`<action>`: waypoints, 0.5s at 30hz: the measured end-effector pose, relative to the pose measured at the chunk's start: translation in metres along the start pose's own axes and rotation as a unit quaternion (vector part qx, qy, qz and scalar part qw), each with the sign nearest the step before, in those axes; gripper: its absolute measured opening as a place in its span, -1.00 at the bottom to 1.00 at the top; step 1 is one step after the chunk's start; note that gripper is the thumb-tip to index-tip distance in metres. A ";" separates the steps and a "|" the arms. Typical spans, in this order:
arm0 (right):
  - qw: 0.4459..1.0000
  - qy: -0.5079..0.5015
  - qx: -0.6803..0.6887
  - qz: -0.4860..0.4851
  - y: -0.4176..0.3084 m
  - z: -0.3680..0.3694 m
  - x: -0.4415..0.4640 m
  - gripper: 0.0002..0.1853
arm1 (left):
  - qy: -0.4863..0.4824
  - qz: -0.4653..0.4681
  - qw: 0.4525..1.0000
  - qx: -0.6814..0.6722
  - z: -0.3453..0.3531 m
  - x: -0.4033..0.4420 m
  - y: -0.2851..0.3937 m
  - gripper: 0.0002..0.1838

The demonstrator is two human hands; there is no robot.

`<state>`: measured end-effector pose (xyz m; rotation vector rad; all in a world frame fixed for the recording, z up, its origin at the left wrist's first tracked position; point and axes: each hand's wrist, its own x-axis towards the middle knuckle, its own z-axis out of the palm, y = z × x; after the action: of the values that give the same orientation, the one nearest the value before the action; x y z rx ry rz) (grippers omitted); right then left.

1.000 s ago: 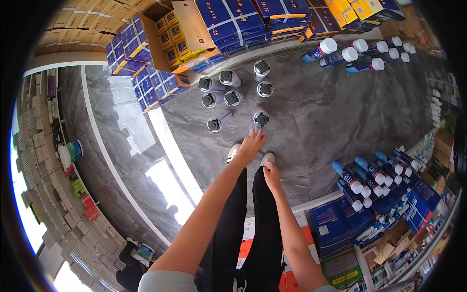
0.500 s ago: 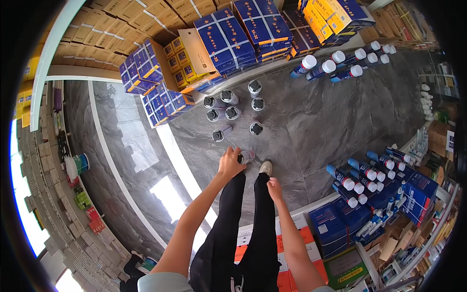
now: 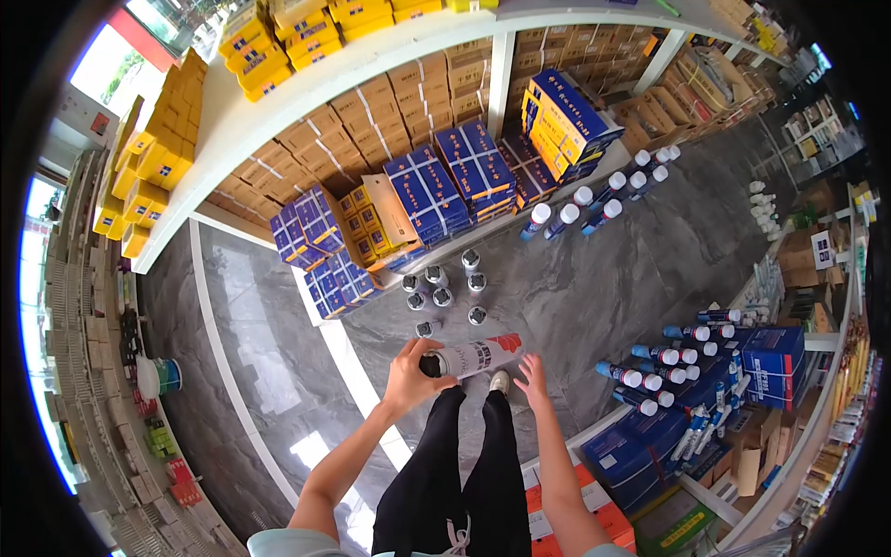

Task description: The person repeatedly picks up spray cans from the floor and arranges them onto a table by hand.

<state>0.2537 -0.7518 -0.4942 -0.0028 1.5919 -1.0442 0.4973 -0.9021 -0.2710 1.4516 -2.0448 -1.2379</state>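
Note:
My left hand [image 3: 409, 379] is wrapped round the black-capped end of a grey spray can [image 3: 475, 356]. The can lies nearly level in the air, with printing and a red patch at its far end. Close to that red end is my right hand [image 3: 532, 379], its fingers spread; I cannot tell whether a fingertip touches the can. Beyond my hands, several similar black-capped cans [image 3: 442, 297] stand upright on the grey floor.
Blue boxes [image 3: 427, 197] and an opened carton of yellow boxes [image 3: 365, 223] line the low shelf ahead. White-capped blue cans [image 3: 568, 221] stand by it. More blue cans [image 3: 640, 379] are at right, near large blue cartons [image 3: 624, 455]. Orange-and-white boxes [image 3: 594, 511] sit beside my legs.
My left hand has lifted the spray can from near my feet and tipped it level. My right hand has left my knee and opened beside it. The view has tilted up.

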 end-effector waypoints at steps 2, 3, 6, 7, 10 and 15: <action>0.977 -0.002 0.215 0.000 -0.031 0.008 -0.030 -0.12 | -0.005 0.016 1.000 -0.009 -0.022 -0.009 0.021 -0.36; 0.965 -0.021 0.263 -0.008 -0.046 0.009 -0.043 -0.09 | -0.006 0.024 0.999 -0.022 -0.031 -0.013 0.030 -0.36; 0.930 -0.083 0.355 -0.052 -0.057 -0.002 -0.076 -0.07 | -0.018 0.077 0.996 -0.028 -0.058 -0.025 0.069 -0.36; 0.936 -0.069 0.339 -0.065 -0.057 -0.004 -0.088 -0.09 | -0.033 0.075 0.996 -0.034 -0.064 -0.029 0.080 -0.37; 0.938 -0.027 0.330 -0.101 -0.056 -0.011 -0.116 -0.13 | -0.072 0.113 0.990 -0.043 -0.080 -0.038 0.109 -0.38; 0.898 0.039 0.412 -0.148 -0.047 -0.040 -0.166 -0.19 | -0.135 0.211 0.968 -0.023 -0.084 -0.045 0.164 -0.39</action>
<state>0.2522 -0.6690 -0.3372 0.3857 1.1246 -1.9169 0.4784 -0.8846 -0.0830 0.7938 -2.3222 -1.3372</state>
